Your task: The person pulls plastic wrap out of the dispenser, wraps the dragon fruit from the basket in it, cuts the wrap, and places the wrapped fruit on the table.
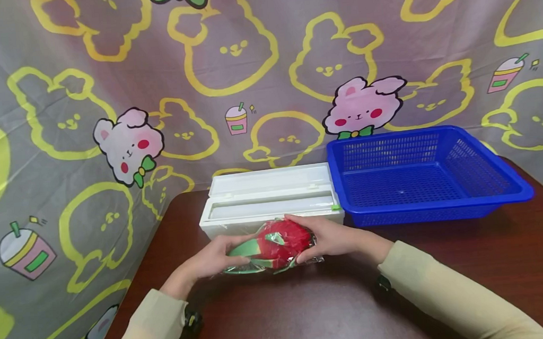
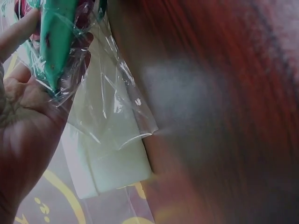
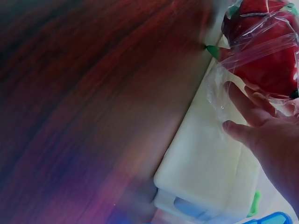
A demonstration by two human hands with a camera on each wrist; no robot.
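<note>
A red dragon fruit (image 1: 284, 239) with green leafy tips is wrapped in clear cling film (image 2: 110, 88), held above the table in front of the white box. My left hand (image 1: 213, 258) grips its green end, thumb laid across the leaves. At the red end my right hand (image 1: 326, 235) holds the fruit between thumb and fingers. A loose flap of film hangs off the fruit in the left wrist view. In the right wrist view, crumpled film lies by the fingertips (image 3: 230, 126).
Behind the fruit stands a white cling film dispenser (image 1: 271, 225), its lid raised, the roll showing inside and a green slider (image 1: 335, 207) at its right end. To its right is a blue plastic basket (image 1: 428, 211). A printed curtain (image 1: 266, 100) hangs behind the brown table (image 1: 311, 315).
</note>
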